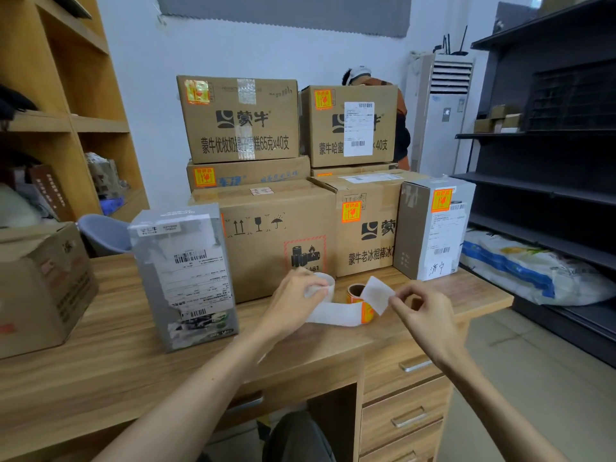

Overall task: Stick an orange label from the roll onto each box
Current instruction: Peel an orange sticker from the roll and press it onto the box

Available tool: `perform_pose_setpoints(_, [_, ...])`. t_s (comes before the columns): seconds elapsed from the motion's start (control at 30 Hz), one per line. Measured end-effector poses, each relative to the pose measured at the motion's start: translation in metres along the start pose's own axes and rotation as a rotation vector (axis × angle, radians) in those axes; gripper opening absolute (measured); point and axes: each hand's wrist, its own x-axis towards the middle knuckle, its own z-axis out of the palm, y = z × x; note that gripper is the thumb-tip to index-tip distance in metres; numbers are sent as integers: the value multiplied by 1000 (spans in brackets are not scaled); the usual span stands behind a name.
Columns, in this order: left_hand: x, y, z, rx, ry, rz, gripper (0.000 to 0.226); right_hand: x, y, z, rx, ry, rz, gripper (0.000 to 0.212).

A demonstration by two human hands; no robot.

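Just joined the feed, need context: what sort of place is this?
Probably a small stockroom or parcel-dispatch office: stacked cardboard boxes bearing shipping labels on a wooden desk, with dark metal shelving at the right.

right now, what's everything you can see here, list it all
brown cardboard boxes: about seven, six stacked at back, one left
grey plastic-wrapped parcel: one, desk front left
tall white-and-grey carton: one, desk right
orange label roll: one, desk front centre
white backing strip: one, trailing left from roll
light wooden desk: one, under everything
black metal shelving: one, right side
left hand: grips the strip's curl
right hand: pinches a peeled label, white back showing
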Motion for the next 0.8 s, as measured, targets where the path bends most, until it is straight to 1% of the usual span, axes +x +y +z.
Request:
perform_pose_setpoints(0.1, [0,18,-20,-100,84,-22,15,4,-25,16,-124,35,-184,16])
perform_pose_setpoints(0.17, [-2,31,-36,-188,152,-52,17,7,-43,32,-199,66,-295,18])
perform_pose_setpoints(0.27, [-9,45,-62,-296,229,-106,21,9,-72,56,-291,99,-461,15])
perform_pose_setpoints(0.4, [-17,49,-94,-320,313,-170,20,11,-106,81,-443,183,-698,14])
perform_pose_setpoints(0.47, [-21,47,-108,-308,338,-201,17,10,-120,91,-538,222,-769,13])
perform_pose_setpoints(0.53, [-27,46,-123,-299,363,-233,13,7,-131,100,-585,248,-808,14])
perform_pose_setpoints(0.63, [-37,42,-147,-305,404,-258,13,3,-143,109,-503,221,-892,14])
perform_pose_setpoints(0.7, [-45,37,-163,-313,432,-245,15,-1,-150,113,-414,174,-917,19])
perform_pose_setpoints(0.77, [-53,31,-178,-330,429,-211,18,-2,-157,118,-265,132,-845,22])
perform_pose_setpoints(0.8, [-58,28,-185,-333,408,-198,18,-1,-162,120,-152,100,-756,22])
